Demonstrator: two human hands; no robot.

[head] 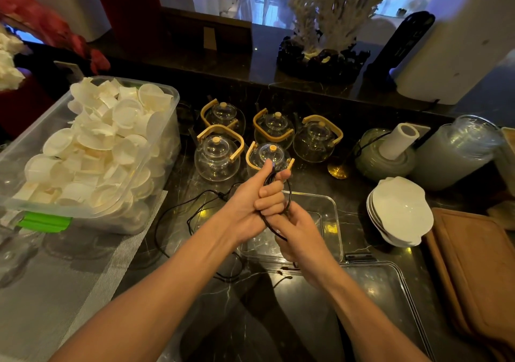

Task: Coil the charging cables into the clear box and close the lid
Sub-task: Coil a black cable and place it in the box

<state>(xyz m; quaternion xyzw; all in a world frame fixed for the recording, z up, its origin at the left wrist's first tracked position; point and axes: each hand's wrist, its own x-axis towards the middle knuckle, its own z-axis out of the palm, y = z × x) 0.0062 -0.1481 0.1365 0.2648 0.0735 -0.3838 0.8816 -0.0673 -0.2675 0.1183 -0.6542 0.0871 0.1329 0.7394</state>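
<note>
Left hand: my fingers curl round the black cable loop.
Right hand: at 5 o'clock, pinching the cable over the clear box.

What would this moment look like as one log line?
step: coiling | left hand: grips black cable | right hand: holds cable | clear box: open

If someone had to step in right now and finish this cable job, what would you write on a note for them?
Left hand: grips a coil of black cable, thumb up.
Right hand: holds the same cable just below, feeding the loop.
The cable's loose end trails on the dark counter, left of the hands.
Clear box: open beneath the hands; nothing plainly inside.
Lid: hinged open, lying flat nearer the person.
Done: coiling started.
Left: finish winding, place coils in box, close lid.
</note>
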